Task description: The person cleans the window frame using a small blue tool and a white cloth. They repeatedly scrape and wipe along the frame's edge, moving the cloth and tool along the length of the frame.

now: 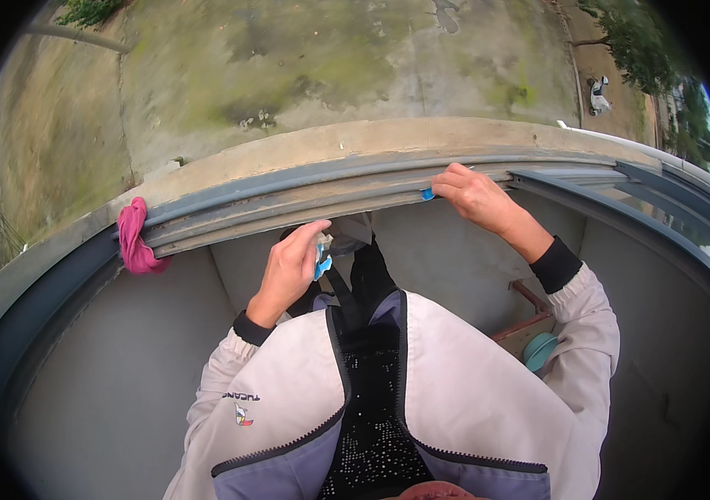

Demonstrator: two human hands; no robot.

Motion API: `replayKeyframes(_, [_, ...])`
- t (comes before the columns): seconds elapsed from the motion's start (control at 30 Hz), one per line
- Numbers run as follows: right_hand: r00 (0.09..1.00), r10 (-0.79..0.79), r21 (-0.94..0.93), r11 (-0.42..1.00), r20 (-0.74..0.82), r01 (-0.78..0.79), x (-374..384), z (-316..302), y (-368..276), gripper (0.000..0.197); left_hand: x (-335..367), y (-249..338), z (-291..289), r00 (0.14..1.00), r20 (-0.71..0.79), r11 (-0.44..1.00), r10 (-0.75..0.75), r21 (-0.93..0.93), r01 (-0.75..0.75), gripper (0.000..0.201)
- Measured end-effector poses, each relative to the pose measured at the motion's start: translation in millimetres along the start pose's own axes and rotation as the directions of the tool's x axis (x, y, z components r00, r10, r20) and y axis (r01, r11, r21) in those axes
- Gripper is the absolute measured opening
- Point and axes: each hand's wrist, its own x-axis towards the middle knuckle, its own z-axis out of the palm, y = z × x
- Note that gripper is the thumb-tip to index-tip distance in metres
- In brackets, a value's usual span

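Note:
In front of me runs a grey metal window track [330, 200] with dirty, brownish grooves. My right hand [476, 198] pinches a small blue piece [427, 194] at the inner edge of the track, right of the middle. What this piece is made of is too small to tell. Closed around a crumpled blue-and-white scrap [322, 260], my left hand [287, 271] stays below the track, close to my body. The scrap looks thin and creased, partly covered by the fingers.
A pink cloth [137, 237] hangs over the track at the left. A sliding window frame [622, 217] stands at the right. Beyond the concrete ledge [355, 137] lies a mossy yard far below. A teal bowl [540, 352] and a brown stand [530, 312] are low at the right.

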Motion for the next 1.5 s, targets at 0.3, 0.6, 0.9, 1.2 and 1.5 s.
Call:
replayKeyframes(0.3, [0.993,-0.037,0.024,0.999,-0.11,0.04,30.8,23.3,-24.3,0.023,-12.6,-1.6,-17.3,0.999,-0.021,0.999,-0.043,0.004,0.043,0.035])
replayKeyframes(0.6, [0.989,-0.056,0.035,0.998,-0.139,0.061,57.7,38.3,-53.8,0.024,-25.1,-12.1,-22.5,0.992,-0.113,0.998,0.062,0.016,-0.06,0.038])
replayKeyframes(0.9, [0.982,-0.058,0.044,0.997,-0.182,0.067,79.9,50.5,-75.2,0.024,-38.4,-12.8,-35.9,0.993,-0.109,0.999,-0.035,-0.02,0.033,0.035])
replayKeyframes(1.2, [0.976,-0.052,0.081,0.994,-0.213,0.07,127.3,71.6,-118.1,0.019,-51.7,-16.2,-66.9,0.941,-0.307,0.988,-0.143,0.015,0.154,0.039])
replayKeyframes(1.5, [0.981,0.028,0.102,0.995,-0.194,-0.008,133.5,72.4,-129.9,0.018,-58.5,-22.6,-117.0,0.859,-0.407,0.864,-0.311,0.254,0.434,0.035])
